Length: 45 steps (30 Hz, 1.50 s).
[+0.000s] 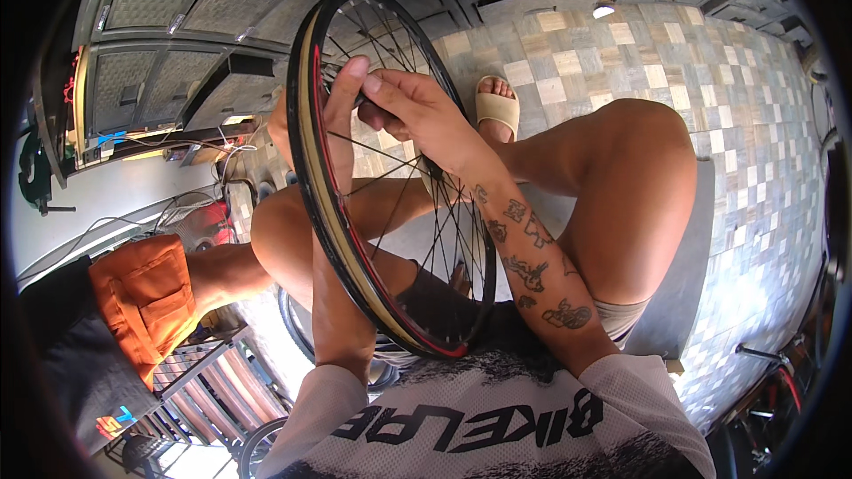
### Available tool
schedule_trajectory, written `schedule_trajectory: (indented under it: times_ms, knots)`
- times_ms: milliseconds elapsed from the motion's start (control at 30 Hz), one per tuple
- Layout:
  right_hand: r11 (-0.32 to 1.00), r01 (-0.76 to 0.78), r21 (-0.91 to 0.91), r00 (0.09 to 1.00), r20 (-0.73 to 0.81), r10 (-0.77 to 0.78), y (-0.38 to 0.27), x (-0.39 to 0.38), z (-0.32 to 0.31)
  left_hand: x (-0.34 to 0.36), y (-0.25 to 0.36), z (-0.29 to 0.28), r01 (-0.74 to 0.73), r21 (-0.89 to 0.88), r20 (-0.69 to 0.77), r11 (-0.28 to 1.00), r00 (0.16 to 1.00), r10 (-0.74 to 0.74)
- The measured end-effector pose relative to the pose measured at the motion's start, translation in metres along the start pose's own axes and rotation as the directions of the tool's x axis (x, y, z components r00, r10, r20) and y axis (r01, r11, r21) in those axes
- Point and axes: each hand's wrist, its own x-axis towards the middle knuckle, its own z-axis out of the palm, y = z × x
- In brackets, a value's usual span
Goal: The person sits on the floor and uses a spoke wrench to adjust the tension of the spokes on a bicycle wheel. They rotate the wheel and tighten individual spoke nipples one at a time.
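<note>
A spoked bicycle wheel [312, 195] with a black rim, a tan strip and red markings stands tilted upright between my bent legs. My left hand [342, 102] reaches around the rim's left side, its thumb up among the spokes near the upper part. Beside it my right hand [413, 115] is closed, thumb and fingers pinched against the left thumb at a small dark spot in the spokes. What exactly they grip there is too small and hidden to make out.
Grey cabinets [151, 0] line the far side above a checkered floor [728, 213]. Cables [191, 200] and a green clamp [35, 160] are at left. Another person's leg in orange shorts [142, 293] is close on my left. A rack [204, 372] and bicycle parts [763, 372] lie nearer.
</note>
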Motion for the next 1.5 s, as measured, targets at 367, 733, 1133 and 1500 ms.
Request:
schedule_trajectory:
  times_ms: [367,733,1133,1500]
  knots:
    - [0.897,0.123,-0.425,0.755,-0.546,-0.363,-0.002,-0.067,0.032,0.01,-0.023,0.011,-0.035,-0.177,0.038,0.984,0.998,0.042]
    - [0.658,0.173,-0.733,0.904,-0.148,-0.402,-0.037,-0.108,0.087,0.055,-0.06,0.05,0.646,-0.739,0.667,0.191,0.74,0.079]
    - [0.694,0.087,-0.714,0.919,-0.212,-0.334,-0.06,-0.022,0.086,0.119,-0.173,0.078,0.806,-0.53,0.769,-0.263,0.588,0.251]
    - [0.713,0.082,-0.696,0.952,-0.157,-0.263,-0.066,-0.016,0.085,0.089,-0.088,0.072,0.215,-0.586,0.094,0.781,0.976,-0.198]
